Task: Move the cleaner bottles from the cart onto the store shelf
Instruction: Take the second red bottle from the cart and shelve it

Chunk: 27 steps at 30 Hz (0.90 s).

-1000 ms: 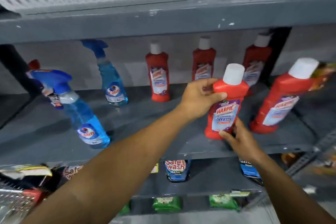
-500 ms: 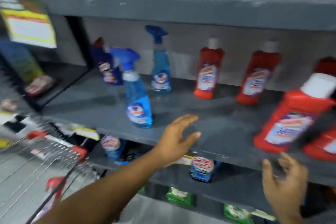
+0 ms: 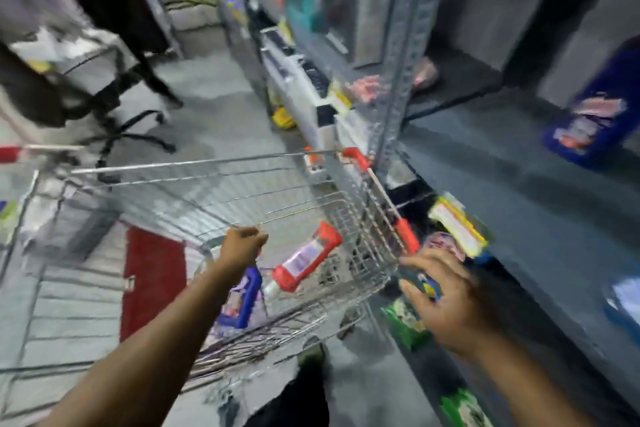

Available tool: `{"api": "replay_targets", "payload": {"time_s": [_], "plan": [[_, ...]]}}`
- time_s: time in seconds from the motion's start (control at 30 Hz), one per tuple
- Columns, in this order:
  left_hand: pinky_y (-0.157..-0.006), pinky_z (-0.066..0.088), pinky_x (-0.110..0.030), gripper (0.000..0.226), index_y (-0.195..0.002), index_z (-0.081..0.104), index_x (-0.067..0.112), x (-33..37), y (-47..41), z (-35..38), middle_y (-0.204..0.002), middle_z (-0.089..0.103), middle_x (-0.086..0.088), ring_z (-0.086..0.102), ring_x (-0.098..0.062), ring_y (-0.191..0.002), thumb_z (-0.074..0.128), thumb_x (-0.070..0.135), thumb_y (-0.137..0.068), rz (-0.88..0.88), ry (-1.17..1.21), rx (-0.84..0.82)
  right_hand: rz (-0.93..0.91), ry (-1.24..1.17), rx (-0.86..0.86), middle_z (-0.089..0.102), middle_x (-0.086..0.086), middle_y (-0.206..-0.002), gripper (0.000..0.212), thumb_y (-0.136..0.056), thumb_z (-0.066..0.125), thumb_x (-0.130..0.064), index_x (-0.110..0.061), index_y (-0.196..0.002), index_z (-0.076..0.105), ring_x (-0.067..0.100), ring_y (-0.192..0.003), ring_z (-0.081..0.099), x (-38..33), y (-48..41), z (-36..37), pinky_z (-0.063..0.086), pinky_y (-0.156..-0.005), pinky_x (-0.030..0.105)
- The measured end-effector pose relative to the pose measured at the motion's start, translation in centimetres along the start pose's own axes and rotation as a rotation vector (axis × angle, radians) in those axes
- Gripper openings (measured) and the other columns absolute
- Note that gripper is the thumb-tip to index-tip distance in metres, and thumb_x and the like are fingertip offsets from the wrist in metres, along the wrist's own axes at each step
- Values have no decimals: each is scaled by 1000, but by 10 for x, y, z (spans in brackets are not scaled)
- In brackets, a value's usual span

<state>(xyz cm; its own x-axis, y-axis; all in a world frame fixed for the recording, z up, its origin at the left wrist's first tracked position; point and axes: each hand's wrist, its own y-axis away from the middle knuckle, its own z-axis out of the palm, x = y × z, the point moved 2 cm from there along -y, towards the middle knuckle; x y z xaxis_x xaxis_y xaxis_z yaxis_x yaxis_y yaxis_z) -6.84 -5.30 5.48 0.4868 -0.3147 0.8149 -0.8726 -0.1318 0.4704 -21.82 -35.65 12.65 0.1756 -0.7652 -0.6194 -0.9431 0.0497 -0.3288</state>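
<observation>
In the silver wire cart (image 3: pixel 349 215) with red corner guards lie a red bottle (image 3: pixel 304 262) with a white cap and a blue bottle (image 3: pixel 242 298); the shelf (image 3: pixel 512 184) beside it is grey.

Motion blur smears everything; the red bottle's (image 3: pixel 304 258) label is unreadable, and the left forearm partly hides the blue bottle (image 3: pixel 242 298).

Both forearms bare; no sleeves, rings, or watch.

**A shop aisle**

A wire shopping cart (image 3: pixel 242 198) with red corner guards stands on a grey floor (image 3: pixel 221 107); grey metal shelving (image 3: pixel 519 204) beside it carries packaged goods; yellow price tags (image 3: pixel 457 224) hang along the shelf edges.
</observation>
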Motion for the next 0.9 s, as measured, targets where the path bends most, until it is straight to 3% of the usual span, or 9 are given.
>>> {"api": "replay_targets", "payload": {"time_s": [0.13,0.23,0.3,0.37,0.43,0.53,0.7,0.8,0.9], "plan": [[-59,49,-23,4,-86,61,15,-55,-33,-1,-80,59,-4,58,-18,-69,59,16,-89,-232,-107,-117,0,70,-487,64,1,-109,30,-79,68,-23,-23,-109,66,18,-103,59,3,-94,95,37,-94,20],[-59,34,-23,24,-67,52,14,-95,-62,15,-57,55,7,52,-6,-55,61,18,-89,-209,-379,-227,-52,258,-815,59,3,-127,41,-82,65,-29,-25,-122,57,24,-116,56,17,-149,176,43,-98,30],[-63,42,-20,18,-82,61,7,-117,-73,25,-68,67,-1,63,-11,-67,58,23,-90,-223,-446,-319,-113,373,-981,61,4,-126,38,-83,59,-33,-28,-120,58,27,-115,58,29,-167,224,47,-93,33],[-83,49,-29,29,-114,57,14,-138,-86,26,-106,69,-13,65,-29,-101,54,29,-89,-246,-534,-304,-150,472,-1095,66,7,-117,31,-82,50,-34,-26,-109,62,30,-106,63,47,-174,268,50,-84,35],[-93,49,-37,31,-120,53,18,-155,-98,25,-119,65,-13,61,-33,-111,51,26,-89,-236,-504,-292,-84,495,-1129,66,9,-115,27,-87,46,-23,-20,-107,63,31,-104,62,69,-174,299,51,-84,37],[-94,45,-33,38,-125,49,19,-173,-112,34,-127,61,-10,58,-29,-114,52,23,-88,-217,-513,-301,-36,537,-1155,64,13,-114,28,-93,38,-20,-11,-107,62,32,-103,59,98,-168,334,46,-81,38],[-92,51,-38,26,-115,52,23,-180,-130,55,-114,65,-4,62,-23,-100,53,22,-89,-246,-503,-295,-423,700,-1158,52,10,-135,33,-93,42,-14,-12,-126,47,29,-124,47,125,-165,357,32,-109,43],[-86,50,-32,30,-113,53,26,-181,-140,63,-107,68,-2,64,-20,-95,57,18,-85,-244,-463,-230,-586,756,-1178,48,17,-135,39,-87,54,-10,-9,-124,44,33,-121,48,131,-166,361,36,-106,50],[-93,50,-36,46,-120,49,23,-184,-143,66,-114,65,-5,62,-25,-106,65,15,-78,-233,-440,-214,-660,774,-1163,51,18,-131,44,-81,60,-7,-7,-123,46,33,-116,52,128,-169,364,42,-101,51]]}}
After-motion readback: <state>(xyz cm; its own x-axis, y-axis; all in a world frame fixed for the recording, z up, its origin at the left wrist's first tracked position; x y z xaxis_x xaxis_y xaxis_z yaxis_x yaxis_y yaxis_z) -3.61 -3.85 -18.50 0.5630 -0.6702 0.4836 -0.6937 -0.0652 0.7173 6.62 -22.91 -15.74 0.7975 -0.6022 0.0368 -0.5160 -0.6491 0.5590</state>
